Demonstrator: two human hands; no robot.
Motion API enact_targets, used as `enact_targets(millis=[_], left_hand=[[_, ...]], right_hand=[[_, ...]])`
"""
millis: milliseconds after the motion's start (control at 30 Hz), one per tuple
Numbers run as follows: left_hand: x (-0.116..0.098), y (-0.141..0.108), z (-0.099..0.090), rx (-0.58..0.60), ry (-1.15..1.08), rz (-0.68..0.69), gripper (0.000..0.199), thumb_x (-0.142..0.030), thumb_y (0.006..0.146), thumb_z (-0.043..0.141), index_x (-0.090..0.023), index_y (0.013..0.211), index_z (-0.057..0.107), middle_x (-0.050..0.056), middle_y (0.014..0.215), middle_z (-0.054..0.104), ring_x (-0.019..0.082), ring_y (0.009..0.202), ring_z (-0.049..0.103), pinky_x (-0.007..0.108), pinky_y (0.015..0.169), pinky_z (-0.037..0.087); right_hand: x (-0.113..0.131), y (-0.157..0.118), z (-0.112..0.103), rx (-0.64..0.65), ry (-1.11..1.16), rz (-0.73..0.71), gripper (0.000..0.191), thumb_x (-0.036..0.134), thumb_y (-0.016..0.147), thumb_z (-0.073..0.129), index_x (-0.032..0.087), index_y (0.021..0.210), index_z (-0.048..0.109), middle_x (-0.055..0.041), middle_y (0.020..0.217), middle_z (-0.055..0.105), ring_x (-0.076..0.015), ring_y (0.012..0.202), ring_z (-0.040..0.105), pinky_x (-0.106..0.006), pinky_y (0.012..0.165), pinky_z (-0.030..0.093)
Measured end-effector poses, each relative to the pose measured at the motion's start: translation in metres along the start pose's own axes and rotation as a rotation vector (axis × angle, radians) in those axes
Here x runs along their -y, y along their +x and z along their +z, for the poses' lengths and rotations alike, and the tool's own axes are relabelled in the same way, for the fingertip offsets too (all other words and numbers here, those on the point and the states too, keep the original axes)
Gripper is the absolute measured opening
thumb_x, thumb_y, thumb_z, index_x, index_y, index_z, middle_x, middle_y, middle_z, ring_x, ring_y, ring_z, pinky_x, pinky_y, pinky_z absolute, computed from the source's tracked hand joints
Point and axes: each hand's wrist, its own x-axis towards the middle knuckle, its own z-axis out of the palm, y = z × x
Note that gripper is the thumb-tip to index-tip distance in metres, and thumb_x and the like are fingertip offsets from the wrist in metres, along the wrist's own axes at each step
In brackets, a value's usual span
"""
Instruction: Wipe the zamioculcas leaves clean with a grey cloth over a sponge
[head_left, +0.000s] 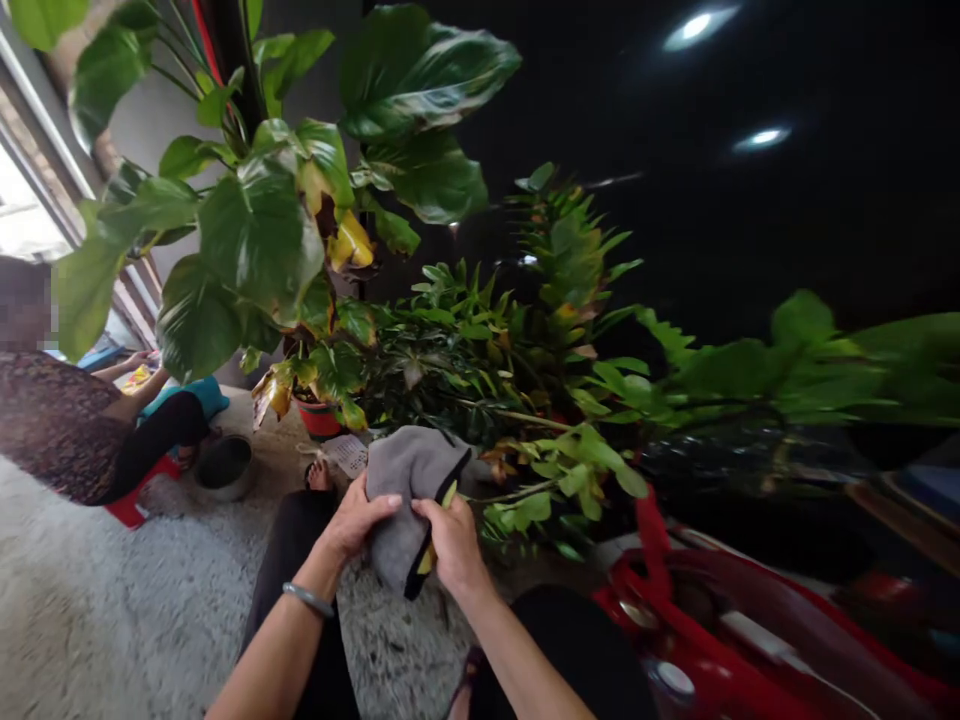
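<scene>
A grey cloth with a dark edging hangs in folds between my two hands, above the floor between my knees. My left hand, with a bangle on its wrist, is closed on the cloth's left side, thumb on top. On the other side, my right hand pinches the dark-edged part. A yellow-green strip, perhaps a leaf, shows along that edge above and below the right fingers; whether it is held too I cannot tell. Leafy branches reach close to my right hand.
A large-leaved plant and other potted plants stand in front, one in a red pot. To the right lies a red bag with things inside. A person sits at left on a red stool, near a round basin.
</scene>
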Motion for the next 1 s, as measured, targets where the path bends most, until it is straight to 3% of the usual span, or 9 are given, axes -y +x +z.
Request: enact_targets(millis=[200, 400, 467, 533, 667, 733, 833, 933, 1000], left_hand=[[0.005, -0.006, 0.017, -0.076, -0.028, -0.056, 0.068, -0.043, 0.042, 0.107, -0.013, 0.099, 0.082, 0.010, 0.096, 0.082, 0.025, 0.087, 0.074, 0.039, 0.090, 0.058], [0.012, -0.009, 0.017, -0.182, -0.069, -0.034, 0.062, -0.030, 0.035, 0.106, -0.014, 0.090, 0.081, 0.006, 0.085, 0.080, 0.023, 0.077, 0.071, 0.036, 0.079, 0.057], [-0.008, -0.006, 0.012, -0.180, -0.052, -0.002, 0.063, -0.028, 0.035, 0.106, -0.013, 0.091, 0.081, 0.007, 0.086, 0.080, 0.023, 0.078, 0.071, 0.036, 0.080, 0.057], [-0.044, 0.004, 0.010, -0.183, -0.022, 0.059, 0.063, -0.027, 0.035, 0.105, -0.012, 0.092, 0.082, 0.008, 0.089, 0.080, 0.024, 0.079, 0.071, 0.037, 0.081, 0.057], [-0.131, 0.049, 0.022, -0.187, 0.063, 0.297, 0.055, -0.031, 0.044, 0.103, -0.013, 0.091, 0.081, 0.008, 0.092, 0.080, 0.024, 0.084, 0.072, 0.037, 0.086, 0.057], [-0.149, 0.075, 0.028, -0.212, 0.092, 0.364, 0.053, -0.032, 0.044, 0.103, -0.015, 0.089, 0.081, 0.008, 0.092, 0.080, 0.025, 0.086, 0.072, 0.037, 0.087, 0.057], [-0.120, 0.089, 0.020, -0.223, 0.178, 0.275, 0.055, -0.031, 0.041, 0.102, -0.015, 0.089, 0.081, 0.008, 0.089, 0.080, 0.026, 0.085, 0.071, 0.041, 0.089, 0.056], [-0.064, 0.066, -0.003, -0.083, 0.286, 0.015, 0.055, -0.029, 0.035, 0.103, -0.016, 0.084, 0.083, 0.007, 0.084, 0.079, 0.029, 0.083, 0.070, 0.045, 0.089, 0.055], [-0.048, 0.044, -0.013, -0.002, 0.266, -0.096, 0.052, -0.032, 0.036, 0.103, -0.018, 0.082, 0.084, 0.007, 0.082, 0.080, 0.028, 0.079, 0.070, 0.044, 0.087, 0.056]], right_hand=[[0.006, 0.009, -0.004, -0.053, -0.003, -0.043, 0.040, 0.055, 0.071, 0.075, 0.022, 0.093, 0.077, -0.0085, 0.091, 0.082, -0.0330, 0.093, 0.074, -0.042, 0.085, 0.058], [0.014, 0.059, -0.027, -0.098, 0.051, -0.061, 0.048, 0.054, 0.063, 0.083, 0.021, 0.096, 0.073, -0.0033, 0.081, 0.077, -0.0218, 0.071, 0.068, -0.032, 0.064, 0.053], [0.016, 0.085, -0.035, -0.209, 0.133, -0.030, 0.054, 0.057, 0.062, 0.080, 0.021, 0.102, 0.070, 0.0002, 0.073, 0.073, -0.0175, 0.061, 0.063, -0.028, 0.054, 0.048], [0.013, 0.107, -0.038, -0.259, 0.161, 0.072, 0.059, 0.059, 0.059, 0.080, 0.023, 0.103, 0.065, 0.0039, 0.064, 0.067, -0.0148, 0.049, 0.057, -0.024, 0.043, 0.042], [0.002, 0.123, -0.024, -0.038, 0.133, 0.193, 0.050, 0.060, 0.056, 0.084, 0.024, 0.081, 0.060, 0.0055, 0.052, 0.060, -0.0128, 0.039, 0.052, -0.022, 0.034, 0.036], [-0.004, 0.122, -0.013, 0.061, 0.073, 0.155, 0.046, 0.057, 0.056, 0.085, 0.024, 0.068, 0.057, 0.0045, 0.048, 0.058, -0.0107, 0.036, 0.048, -0.021, 0.033, 0.033], [-0.012, 0.123, -0.010, 0.095, 0.017, 0.088, 0.045, 0.056, 0.057, 0.084, 0.024, 0.055, 0.053, 0.0037, 0.042, 0.054, -0.0090, 0.033, 0.041, -0.023, 0.033, 0.029], [-0.020, 0.130, -0.024, 0.064, 0.028, 0.059, 0.045, 0.058, 0.058, 0.082, 0.024, 0.052, 0.054, 0.0038, 0.037, 0.050, -0.0107, 0.033, 0.042, -0.024, 0.034, 0.030], [-0.023, 0.134, -0.034, 0.042, 0.018, 0.035, 0.041, 0.057, 0.057, 0.082, 0.023, 0.055, 0.058, 0.0038, 0.038, 0.052, -0.0118, 0.034, 0.045, -0.023, 0.034, 0.032]])
